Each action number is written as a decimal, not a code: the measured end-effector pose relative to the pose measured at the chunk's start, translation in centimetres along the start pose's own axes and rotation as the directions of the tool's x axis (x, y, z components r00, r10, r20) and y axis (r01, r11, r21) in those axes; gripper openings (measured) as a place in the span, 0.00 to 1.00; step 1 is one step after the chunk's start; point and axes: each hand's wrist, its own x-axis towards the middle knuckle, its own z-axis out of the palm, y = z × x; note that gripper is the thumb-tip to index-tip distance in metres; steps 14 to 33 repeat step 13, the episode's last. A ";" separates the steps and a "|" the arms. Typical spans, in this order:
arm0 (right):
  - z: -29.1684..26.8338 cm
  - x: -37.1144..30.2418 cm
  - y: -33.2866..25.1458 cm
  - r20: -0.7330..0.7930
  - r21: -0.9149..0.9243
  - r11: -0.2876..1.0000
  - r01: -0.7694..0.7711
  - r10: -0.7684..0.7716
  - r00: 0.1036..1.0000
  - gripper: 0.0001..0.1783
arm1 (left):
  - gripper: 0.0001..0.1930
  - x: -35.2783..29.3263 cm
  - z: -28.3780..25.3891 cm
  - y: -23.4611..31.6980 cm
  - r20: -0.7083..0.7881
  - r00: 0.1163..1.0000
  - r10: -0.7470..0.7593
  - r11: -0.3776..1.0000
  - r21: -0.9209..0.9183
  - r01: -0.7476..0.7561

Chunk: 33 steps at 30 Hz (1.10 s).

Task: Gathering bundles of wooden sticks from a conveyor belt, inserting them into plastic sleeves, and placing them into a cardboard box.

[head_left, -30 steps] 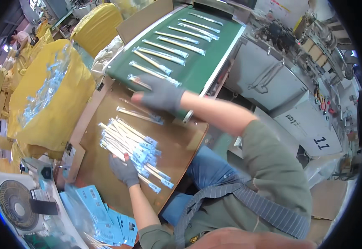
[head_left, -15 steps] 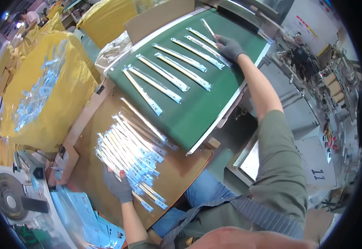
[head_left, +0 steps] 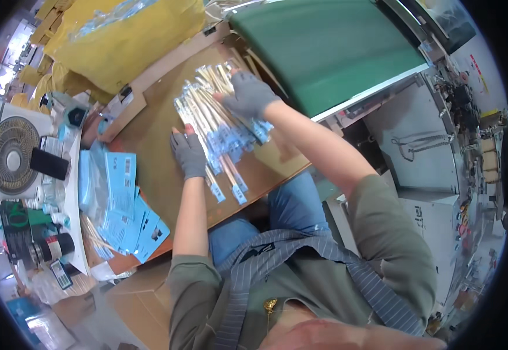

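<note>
A thick pile of wrapped wooden chopsticks [head_left: 216, 122], in clear sleeves with light-blue ends, lies slanting on the brown tabletop [head_left: 152, 131]. Against its left side rests my left hand [head_left: 188, 153] in a grey fingerless glove, its fingers stretched up along the packs. From the right, my right hand [head_left: 248, 94], gloved the same way, reaches over the pile's upper part. Its thumb and fingers are spread apart on the packs, and its palm hides some of them. Several packs stick out at the pile's lower end.
Beyond the table stands a green conveyor belt [head_left: 324, 52] with a metal edge. To the left are blue printed plastic bags [head_left: 122, 181], a fan [head_left: 13, 154] and a dark phone [head_left: 50, 164]. A yellow sack [head_left: 120, 46] bulges at the upper left.
My right hand has come back from the belt to the pile, and the chopstick packs spread on the belt are gone from it. My left hand stays beside the pile. The view has shifted.
</note>
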 end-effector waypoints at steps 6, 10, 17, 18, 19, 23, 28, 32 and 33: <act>4.3 2.6 4.1 0.092 0.201 0.711 -0.674 0.671 0.735 0.48 | 0.55 -2.2 -4.7 5.4 0.640 0.751 -0.159 0.354 -0.673 0.649; 6.7 2.2 -3.7 0.230 0.040 0.913 -0.405 0.386 0.893 0.54 | 0.45 1.8 -2.7 5.7 0.789 0.501 -0.356 -0.081 -0.560 0.824; 7.7 2.9 -5.1 0.570 0.241 0.861 -0.449 0.248 0.783 0.57 | 0.42 3.1 0.8 2.1 0.611 0.774 -0.165 0.111 -0.768 0.630; 7.7 2.9 -5.1 0.570 0.241 0.861 -0.449 0.248 0.783 0.57 | 0.42 3.1 0.8 2.1 0.611 0.774 -0.165 0.111 -0.768 0.630; 7.7 2.9 -5.1 0.570 0.241 0.861 -0.449 0.248 0.783 0.57 | 0.42 3.1 0.8 2.1 0.611 0.774 -0.165 0.111 -0.768 0.630; 7.7 2.9 -5.1 0.570 0.241 0.861 -0.449 0.248 0.783 0.57 | 0.42 3.1 0.8 2.1 0.611 0.774 -0.165 0.111 -0.768 0.630; 7.7 2.9 -5.1 0.570 0.241 0.861 -0.449 0.248 0.783 0.57 | 0.42 3.1 0.8 2.1 0.611 0.774 -0.165 0.111 -0.768 0.630; 7.7 2.9 -5.1 0.570 0.241 0.861 -0.449 0.248 0.783 0.57 | 0.42 3.1 0.8 2.1 0.611 0.774 -0.165 0.111 -0.768 0.630; 7.7 2.9 -5.1 0.570 0.241 0.861 -0.449 0.248 0.783 0.57 | 0.42 3.1 0.8 2.1 0.611 0.774 -0.165 0.111 -0.768 0.630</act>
